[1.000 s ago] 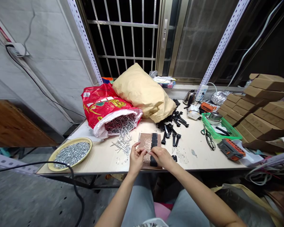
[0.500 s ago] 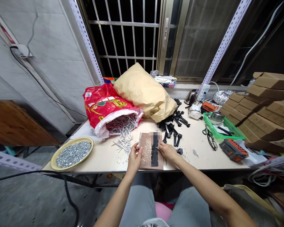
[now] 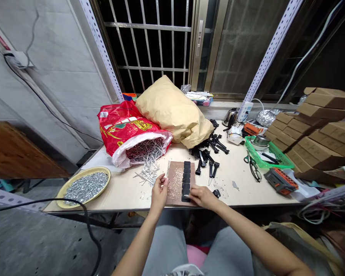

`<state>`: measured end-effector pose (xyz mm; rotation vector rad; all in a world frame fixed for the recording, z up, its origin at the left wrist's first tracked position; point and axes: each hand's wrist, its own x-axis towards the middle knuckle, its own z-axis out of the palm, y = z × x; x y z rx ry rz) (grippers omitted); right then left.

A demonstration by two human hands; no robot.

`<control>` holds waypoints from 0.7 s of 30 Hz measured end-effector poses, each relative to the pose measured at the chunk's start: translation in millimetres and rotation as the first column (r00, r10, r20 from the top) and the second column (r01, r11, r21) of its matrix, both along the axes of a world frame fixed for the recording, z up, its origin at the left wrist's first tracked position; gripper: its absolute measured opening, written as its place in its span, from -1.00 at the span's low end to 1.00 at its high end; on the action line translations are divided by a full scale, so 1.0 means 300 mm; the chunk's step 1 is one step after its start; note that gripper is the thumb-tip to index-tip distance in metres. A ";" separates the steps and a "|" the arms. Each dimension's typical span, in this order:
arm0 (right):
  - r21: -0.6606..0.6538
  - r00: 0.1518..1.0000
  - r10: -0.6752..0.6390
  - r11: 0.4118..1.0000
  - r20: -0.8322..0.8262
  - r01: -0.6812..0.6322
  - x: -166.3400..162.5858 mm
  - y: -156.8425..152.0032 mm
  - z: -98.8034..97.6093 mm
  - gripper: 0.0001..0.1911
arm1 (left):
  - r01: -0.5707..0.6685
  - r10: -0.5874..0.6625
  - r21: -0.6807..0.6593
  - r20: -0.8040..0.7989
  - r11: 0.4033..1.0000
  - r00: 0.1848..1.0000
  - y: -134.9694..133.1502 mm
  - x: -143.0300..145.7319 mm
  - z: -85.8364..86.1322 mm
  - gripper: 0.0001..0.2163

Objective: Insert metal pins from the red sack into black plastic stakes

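A flat brown board (image 3: 175, 168) lies at the table's front edge, its left half speckled with pale marks. Down its right side runs a column of black squarish pieces (image 3: 186, 175). My left hand (image 3: 160, 193) is closed at the board's left edge, thumb and fingers against it. My right hand (image 3: 203, 197) has its fingers pinched together at the lowest black piece; anything between the fingertips is too small to make out. Long metal nails (image 3: 147, 171) spill from a red bag (image 3: 120, 124) beyond my left hand. Black plastic parts (image 3: 209, 157) lie scattered past the board.
A yellow bowl (image 3: 107, 183) of small metal pieces stands at left. Behind sits a large tan sack (image 3: 172, 111). To the right are scissors (image 3: 254, 170), a green basket (image 3: 286, 159), an orange-black battery pack (image 3: 281, 182) and stacked cardboard boxes (image 3: 316, 153).
My right hand has moved down along the black column, from its middle to the lowest piece. The left hand stays at the board's left edge. The camera view has shifted slightly.
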<state>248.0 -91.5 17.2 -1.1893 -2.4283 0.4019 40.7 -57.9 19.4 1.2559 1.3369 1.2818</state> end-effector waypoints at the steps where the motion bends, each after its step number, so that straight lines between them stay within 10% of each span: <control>1: -0.011 0.997 -0.058 0.998 -0.058 0.057 0.010 -0.010 -0.001 -0.69 | -0.002 0.002 0.001 -0.002 1.000 1.000 0.002 0.002 -0.003 -0.58; 11: -0.104 0.889 -0.360 0.933 -0.283 0.344 0.145 -0.143 0.118 -0.74 | 0.238 -0.237 -0.005 -0.092 0.971 0.967 -0.028 0.101 0.041 -0.68; 16: -0.308 0.928 -0.371 0.881 0.022 0.360 0.366 -0.312 0.116 -0.77 | 0.280 -0.269 0.050 -0.157 0.959 0.950 -0.037 0.102 0.066 -0.72; 21: -0.391 0.756 -0.505 0.651 0.417 0.651 0.639 -0.479 0.017 -0.81 | 0.128 -0.118 0.028 -0.236 0.991 0.964 0.014 -0.007 0.035 -0.67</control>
